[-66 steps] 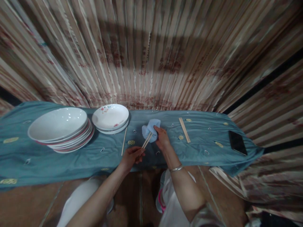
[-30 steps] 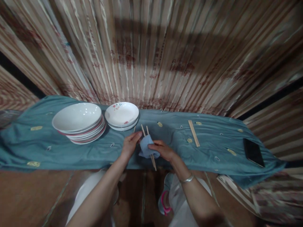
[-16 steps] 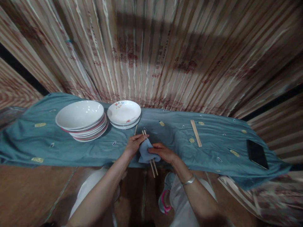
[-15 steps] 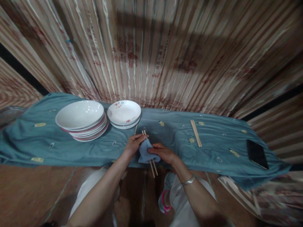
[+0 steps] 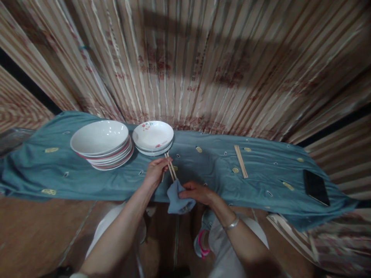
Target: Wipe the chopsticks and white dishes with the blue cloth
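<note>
My left hand (image 5: 157, 170) is closed on the upper part of a pair of light wooden chopsticks (image 5: 172, 170), just in front of the small plate stack. A blue cloth (image 5: 177, 199) is wrapped round their lower ends, which it hides. My right hand (image 5: 198, 192) pinches that cloth from the right side. Beside my left hand, part of another thin stick (image 5: 162, 177) shows on the tablecloth. More chopsticks (image 5: 241, 161) lie together on the right half of the table.
A teal patterned cloth (image 5: 211, 170) covers the long table. Large white bowls (image 5: 100, 139) are stacked at the left, beside a stack of flowered white plates (image 5: 153, 135). A black phone-like slab (image 5: 315, 187) lies near the right end. A striped curtain (image 5: 185, 69) hangs behind.
My left hand has moved up and left with the chopsticks. The cloth in my right hand now sits at their lower ends, slightly lower than before; earlier the tips stuck out below it.
</note>
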Tool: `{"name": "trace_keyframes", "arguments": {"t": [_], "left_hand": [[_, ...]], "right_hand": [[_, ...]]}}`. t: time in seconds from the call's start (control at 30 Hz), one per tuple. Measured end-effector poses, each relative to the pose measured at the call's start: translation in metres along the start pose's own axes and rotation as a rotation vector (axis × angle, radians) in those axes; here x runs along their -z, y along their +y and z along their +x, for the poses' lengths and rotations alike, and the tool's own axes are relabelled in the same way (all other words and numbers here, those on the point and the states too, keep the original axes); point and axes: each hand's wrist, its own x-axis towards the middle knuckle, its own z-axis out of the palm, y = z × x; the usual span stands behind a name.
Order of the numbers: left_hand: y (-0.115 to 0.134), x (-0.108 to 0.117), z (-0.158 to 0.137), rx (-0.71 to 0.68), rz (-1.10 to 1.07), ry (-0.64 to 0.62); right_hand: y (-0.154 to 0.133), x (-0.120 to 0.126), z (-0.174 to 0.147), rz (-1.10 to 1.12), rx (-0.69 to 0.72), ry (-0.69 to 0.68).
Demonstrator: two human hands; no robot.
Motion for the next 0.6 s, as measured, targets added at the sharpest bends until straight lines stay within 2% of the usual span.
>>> {"name": "trace_keyframes", "arguments": {"t": [0.17,0.6], "left_hand": [[0.0,0.0,-0.001,0.002,-0.013,-0.008],[-0.02,-0.014,-0.014,0.137,0.082,-0.147]], "right_hand": [[0.003,-0.005,-0.001,0.053,-0.016,0.01],[-0.005,0.002,0.004,0.226,0.108,0.239]]}}
